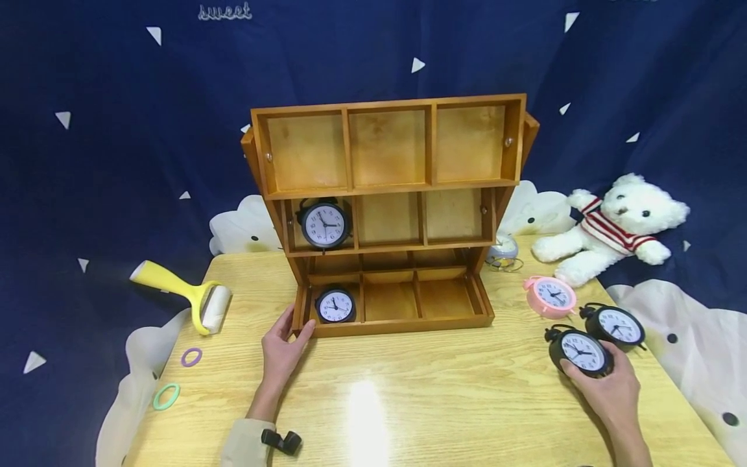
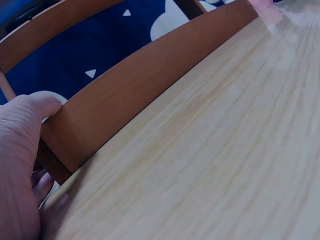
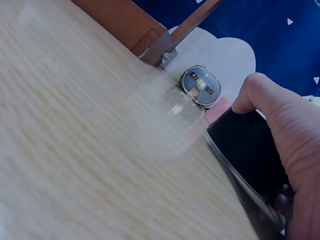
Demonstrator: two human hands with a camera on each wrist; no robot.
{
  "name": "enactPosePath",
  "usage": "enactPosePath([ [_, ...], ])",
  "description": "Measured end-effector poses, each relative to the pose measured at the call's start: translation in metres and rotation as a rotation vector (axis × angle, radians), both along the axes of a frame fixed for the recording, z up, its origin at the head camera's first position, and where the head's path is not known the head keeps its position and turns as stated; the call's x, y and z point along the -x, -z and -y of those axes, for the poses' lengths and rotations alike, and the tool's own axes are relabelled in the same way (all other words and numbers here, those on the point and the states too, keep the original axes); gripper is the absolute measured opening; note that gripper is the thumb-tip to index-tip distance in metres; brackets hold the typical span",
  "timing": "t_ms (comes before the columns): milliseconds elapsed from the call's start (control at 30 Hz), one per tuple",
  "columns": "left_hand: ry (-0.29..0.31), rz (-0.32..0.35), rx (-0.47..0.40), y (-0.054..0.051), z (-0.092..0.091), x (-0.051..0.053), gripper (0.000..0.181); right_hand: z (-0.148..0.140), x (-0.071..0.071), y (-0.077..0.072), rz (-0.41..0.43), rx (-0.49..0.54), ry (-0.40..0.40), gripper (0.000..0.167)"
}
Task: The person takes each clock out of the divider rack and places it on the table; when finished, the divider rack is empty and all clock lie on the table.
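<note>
A three-tier wooden shelf stands at the middle of the table, each tier split into three compartments. My left hand grips its lower left corner; in the left wrist view the thumb lies over the top of the front board. At the right, my right hand holds a black alarm clock by its sides, face up. Beside it lies another black alarm clock, partly covered. One black clock sits in the middle tier's left compartment, another in the bottom tier's left compartment.
Behind the held clock are a pink alarm clock, a small silver clock by the shelf, and a white teddy bear. On the left lie a yellow lint roller, a purple ring and a green ring.
</note>
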State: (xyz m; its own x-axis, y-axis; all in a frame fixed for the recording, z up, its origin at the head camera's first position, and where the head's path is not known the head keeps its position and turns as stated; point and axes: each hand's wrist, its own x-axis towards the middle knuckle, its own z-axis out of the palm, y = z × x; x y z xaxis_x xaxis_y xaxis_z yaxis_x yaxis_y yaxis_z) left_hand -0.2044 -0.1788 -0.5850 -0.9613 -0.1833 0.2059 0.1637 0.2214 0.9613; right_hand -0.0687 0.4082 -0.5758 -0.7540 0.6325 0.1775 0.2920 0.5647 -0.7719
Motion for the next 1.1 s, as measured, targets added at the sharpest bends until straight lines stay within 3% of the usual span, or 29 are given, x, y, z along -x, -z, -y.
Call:
enactPosePath([
  [267,0.008,0.004,0.002,0.001,0.0,0.001,0.068,0.0,-0.001,0.0,0.002,-0.009,-0.041,0.099],
  [333,0.011,0.009,-0.003,0.001,0.0,0.001,0.067,0.003,-0.002,-0.001,-0.03,-0.032,-0.036,0.099],
  [567,0.006,-0.008,-0.013,-0.001,-0.001,0.001,0.065,0.022,0.004,-0.018,-0.361,-0.196,-0.029,0.079],
  [700,0.005,-0.013,-0.014,-0.001,-0.001,0.001,0.065,0.033,0.016,-0.038,-0.454,-0.231,-0.101,0.077],
  [833,-0.004,-0.009,-0.019,0.002,-0.001,0.003,0.066,0.044,0.031,-0.051,-0.444,-0.174,-0.171,0.077],
  [967,-0.007,-0.019,-0.006,0.002,-0.001,0.002,0.065,0.054,0.047,-0.054,-0.335,-0.084,-0.23,0.079],
  [1100,0.012,-0.011,-0.006,-0.018,-0.004,-0.007,0.064,0.062,0.06,-0.051,-0.21,0.013,-0.327,0.084],
])
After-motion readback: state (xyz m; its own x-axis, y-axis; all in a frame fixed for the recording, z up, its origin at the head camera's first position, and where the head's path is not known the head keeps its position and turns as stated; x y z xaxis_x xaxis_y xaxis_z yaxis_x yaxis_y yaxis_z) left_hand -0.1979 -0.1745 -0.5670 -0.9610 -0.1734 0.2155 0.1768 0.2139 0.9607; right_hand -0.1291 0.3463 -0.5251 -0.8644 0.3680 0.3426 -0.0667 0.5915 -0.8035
